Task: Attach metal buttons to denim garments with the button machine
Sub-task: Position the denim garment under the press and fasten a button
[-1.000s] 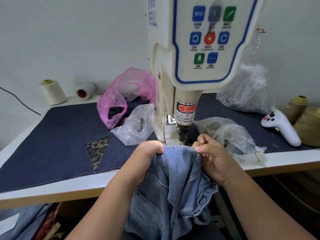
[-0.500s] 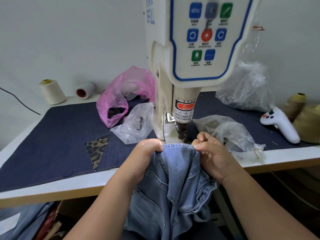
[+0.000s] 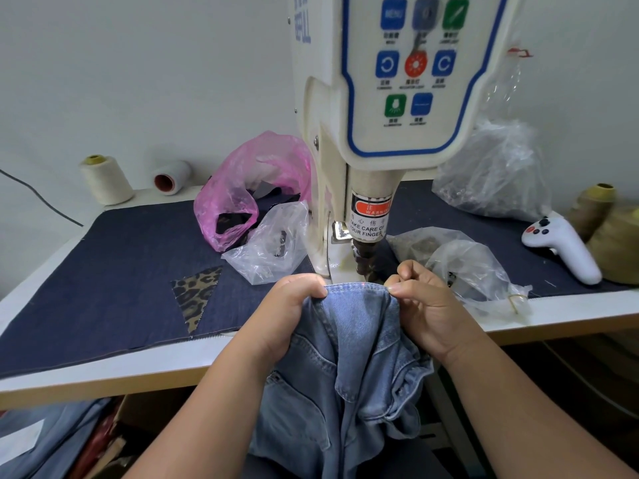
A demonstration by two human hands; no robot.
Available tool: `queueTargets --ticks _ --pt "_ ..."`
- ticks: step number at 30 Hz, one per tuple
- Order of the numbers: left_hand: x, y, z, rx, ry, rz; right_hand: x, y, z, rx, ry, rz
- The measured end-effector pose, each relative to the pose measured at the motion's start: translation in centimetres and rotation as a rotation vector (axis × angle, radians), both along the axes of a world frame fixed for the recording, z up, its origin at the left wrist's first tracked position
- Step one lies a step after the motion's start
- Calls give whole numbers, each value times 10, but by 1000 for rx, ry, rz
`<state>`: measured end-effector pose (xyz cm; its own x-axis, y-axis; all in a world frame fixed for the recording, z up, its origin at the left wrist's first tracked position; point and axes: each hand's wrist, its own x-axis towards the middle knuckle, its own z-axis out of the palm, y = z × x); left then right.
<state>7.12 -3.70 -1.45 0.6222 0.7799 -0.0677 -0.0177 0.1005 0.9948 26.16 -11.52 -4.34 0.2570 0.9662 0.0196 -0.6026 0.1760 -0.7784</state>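
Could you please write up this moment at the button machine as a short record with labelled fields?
Machine: button machine, white with a blue-edged control panel; warning label on its press head.
Garment: light blue denim garment, top edge held just below the press head, the rest hanging off the table.
Left hand: left hand grips the edge's left end.
Right hand: right hand pinches its right end.
Table cover: dark denim cloth.
Nearby: pink plastic bag, clear bags, white controller, thread cones.
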Motion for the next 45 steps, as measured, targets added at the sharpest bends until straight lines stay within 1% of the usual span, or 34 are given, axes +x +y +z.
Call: queueTargets --ticks 21,27,32,45 --pt "-1 2 -1 -70 26 4 -4 -3 4 25 -6 1" --pt "2 0 0 -119 32 60 -5 -2 5 13 -22 -13" --pt "1 0 2 -108 29 31 -4 -1 4 8 -15 -9" --pt "2 0 1 -125 19 38 -3 -1 2 9 -40 -10"
